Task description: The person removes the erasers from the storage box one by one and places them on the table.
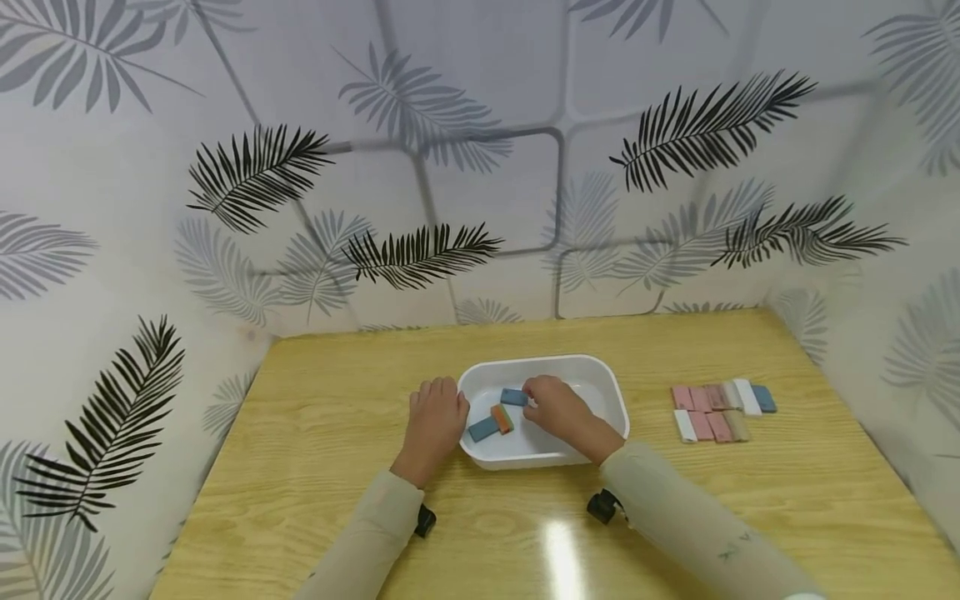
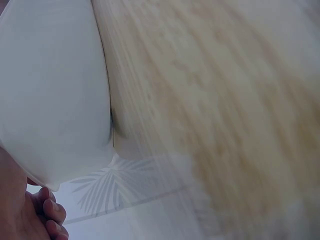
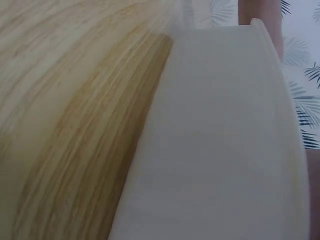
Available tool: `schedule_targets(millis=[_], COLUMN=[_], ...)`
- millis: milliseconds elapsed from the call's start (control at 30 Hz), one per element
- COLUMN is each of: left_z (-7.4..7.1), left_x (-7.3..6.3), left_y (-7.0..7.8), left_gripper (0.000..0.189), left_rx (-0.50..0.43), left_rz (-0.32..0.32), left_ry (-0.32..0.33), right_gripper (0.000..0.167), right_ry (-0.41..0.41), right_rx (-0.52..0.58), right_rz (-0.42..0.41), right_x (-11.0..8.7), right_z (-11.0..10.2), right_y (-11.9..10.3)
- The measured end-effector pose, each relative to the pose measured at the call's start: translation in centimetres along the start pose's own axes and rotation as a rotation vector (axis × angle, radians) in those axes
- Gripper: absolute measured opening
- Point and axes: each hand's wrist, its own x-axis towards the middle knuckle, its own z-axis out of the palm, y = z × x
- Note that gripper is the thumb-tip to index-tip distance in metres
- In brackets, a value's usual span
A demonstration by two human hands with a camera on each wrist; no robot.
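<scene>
A white plastic tray [image 1: 592, 367] with rounded corners sits on the wooden table. My left hand [image 1: 437, 421] is at its left rim, thumb toward the tray. In the left wrist view, curled fingers [image 2: 54, 210] show beside the tray's outer wall [image 2: 55, 100]. My right hand [image 1: 558, 408] reaches over the tray and pinches the right end of a small blue block [image 1: 513, 397]. Another blue block [image 1: 483, 429] and an orange-and-green block [image 1: 502, 418] lie touching at the tray's left side. The right wrist view shows mostly the tray's outer wall [image 3: 200, 130].
Right of the tray, two rows of small pink [image 1: 701, 398], white [image 1: 747, 397], tan [image 1: 737, 426] and blue [image 1: 764, 398] pieces lie on the table [image 1: 322, 467]. A leaf-patterned wall covering [image 1: 480, 183] rises behind and at both sides.
</scene>
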Motion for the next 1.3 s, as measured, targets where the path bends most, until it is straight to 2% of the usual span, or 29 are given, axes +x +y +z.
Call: schedule_targets(millis=[167, 300, 433, 600, 800, 1000, 1300], left_z=[-0.1, -0.2, -0.1, 0.2, 0.4, 0.7, 0.1], left_x=[0.1, 0.0, -0.3, 0.1, 0.0, -0.4, 0.0], left_y=[0.1, 0.2, 0.2, 0.0, 0.0, 0.1, 0.1], left_gripper=[0.021, 0.021, 0.021, 0.021, 0.023, 0.022, 0.023], left_rx=[0.012, 0.014, 0.017, 0.017, 0.019, 0.023, 0.029], left_rz=[-0.006, -0.017, -0.018, -0.017, -0.034, -0.023, -0.015], left_ry=[-0.002, -0.021, -0.021, 0.000, -0.035, -0.026, -0.003], right_gripper=[0.020, 0.015, 0.013, 0.015, 0.020, 0.021, 0.021], right_ry=[0.002, 0.020, 0.028, 0.031, 0.038, 0.078, 0.151], right_rx=[-0.068, -0.088, -0.081, -0.060, -0.013, 0.051, 0.108], right_rz=[0.066, 0.079, 0.065, 0.067, 0.088, 0.053, 0.014], right_x=[1.0, 1.3, 1.2, 1.4, 0.7, -0.9, -3.2], right_z=[0.8, 1.5, 1.9, 1.6, 1.0, -1.0, -6.2], right_y=[-0.2, -0.1, 0.1, 0.0, -0.3, -0.7, -2.7])
